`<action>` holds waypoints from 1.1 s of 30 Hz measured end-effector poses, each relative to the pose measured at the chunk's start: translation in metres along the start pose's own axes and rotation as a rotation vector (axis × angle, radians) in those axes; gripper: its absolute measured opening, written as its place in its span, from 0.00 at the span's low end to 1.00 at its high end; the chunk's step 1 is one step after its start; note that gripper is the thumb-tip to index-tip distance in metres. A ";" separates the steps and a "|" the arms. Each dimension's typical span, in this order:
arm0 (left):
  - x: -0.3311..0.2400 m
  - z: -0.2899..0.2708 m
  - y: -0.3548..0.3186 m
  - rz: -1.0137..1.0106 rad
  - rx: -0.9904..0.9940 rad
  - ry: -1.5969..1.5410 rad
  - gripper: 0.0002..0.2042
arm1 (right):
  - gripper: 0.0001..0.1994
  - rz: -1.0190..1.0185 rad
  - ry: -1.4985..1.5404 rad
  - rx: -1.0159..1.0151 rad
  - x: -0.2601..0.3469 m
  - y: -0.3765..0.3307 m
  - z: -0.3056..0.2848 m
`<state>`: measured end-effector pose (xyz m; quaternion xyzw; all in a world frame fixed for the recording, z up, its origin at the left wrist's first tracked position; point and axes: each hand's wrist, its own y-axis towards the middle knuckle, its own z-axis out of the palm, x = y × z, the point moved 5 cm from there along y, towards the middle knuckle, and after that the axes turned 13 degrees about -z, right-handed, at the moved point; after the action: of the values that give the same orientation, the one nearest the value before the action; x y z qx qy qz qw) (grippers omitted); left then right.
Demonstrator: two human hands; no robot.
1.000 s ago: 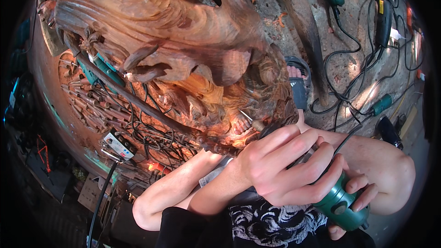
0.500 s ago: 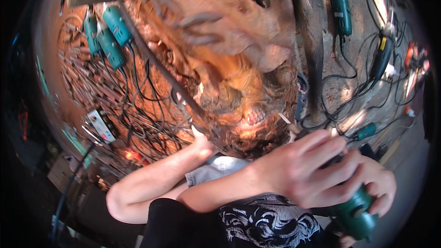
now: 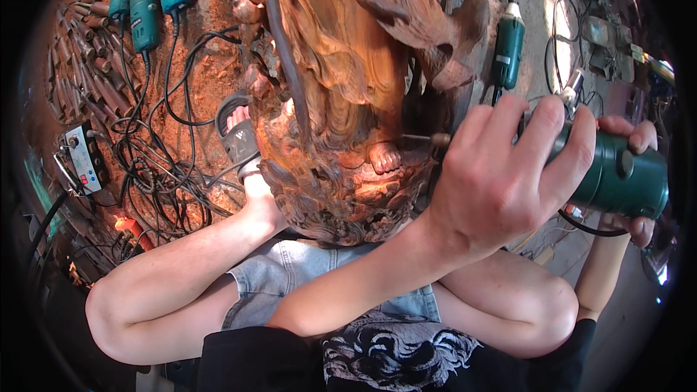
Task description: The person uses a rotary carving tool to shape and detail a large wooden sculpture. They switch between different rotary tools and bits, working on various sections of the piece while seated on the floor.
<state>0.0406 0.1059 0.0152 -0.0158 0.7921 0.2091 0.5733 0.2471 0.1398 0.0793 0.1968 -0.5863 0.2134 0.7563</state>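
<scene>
A large reddish-brown wood carving stands between my legs, with flowing robe folds and a small carved foot near its base. My left hand crosses over to the right and wraps round the front of a green electric die grinder. Around the rear of its body, my right hand is closed, its palm mostly hidden behind the tool. The grinder lies nearly level, and its thin bit points left, just above the carved foot. Whether the bit touches the wood I cannot tell.
Three green die grinders lie at the upper left beside many wooden-handled chisels. Tangled black cables run to a control box. Another green grinder lies on the right. My sandalled foot is beside the carving.
Both hands have lifted the die grinder up from the lower right and turned it, so its bit now points at the carving. The view has shifted too.
</scene>
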 end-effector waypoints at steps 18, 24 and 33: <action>0.014 0.002 -0.004 0.033 -0.069 0.001 0.18 | 0.48 0.145 -0.171 -0.223 -0.002 -0.018 -0.014; 0.016 -0.002 -0.001 0.046 -0.093 -0.003 0.18 | 0.48 0.101 -0.162 -0.271 -0.009 -0.019 -0.012; 0.018 -0.005 0.002 0.056 -0.069 -0.004 0.18 | 0.49 0.098 -0.195 -0.284 -0.010 -0.016 -0.012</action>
<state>0.0292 0.1093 0.0003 -0.0129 0.7834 0.2523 0.5679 0.2635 0.1321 0.0658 0.0792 -0.6900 0.1449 0.7047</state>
